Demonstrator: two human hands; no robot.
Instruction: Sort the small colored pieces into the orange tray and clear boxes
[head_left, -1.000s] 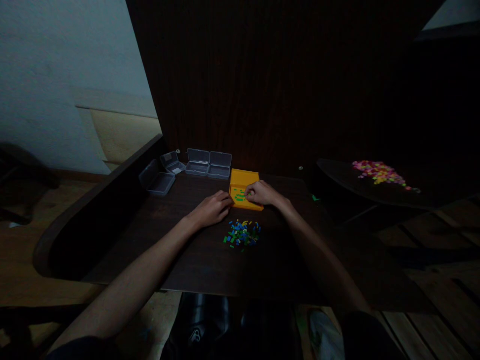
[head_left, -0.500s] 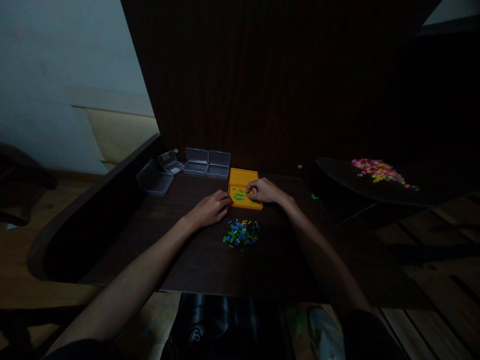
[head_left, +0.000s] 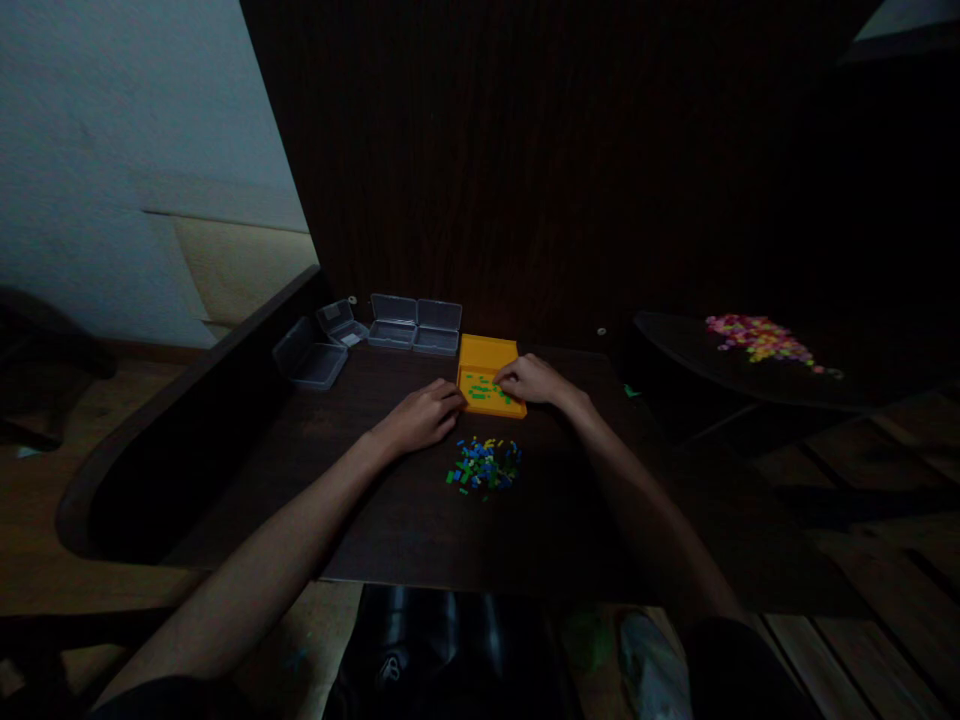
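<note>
Left hand [head_left: 426, 415]: loosely curled at yellow box [head_left: 487, 352] — can't tell any grip
Right hand [head_left: 532, 379]: fingers bent over it — hold unclear
Green pieces [head_left: 478, 396]: inside
Mixed pile [head_left: 487, 468]: on table [head_left: 390, 540]

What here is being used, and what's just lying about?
In use:
yellow box, left hand at its edge
green pieces inside, near the right hand
multicoloured pile in front, probably

Seemingly lying about:
open clear boxes
pinkish pile, far right

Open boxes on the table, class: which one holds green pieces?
The yellow box, farthest right: it alone shows green pieces inside; the clear boxes to its left show none.
</note>
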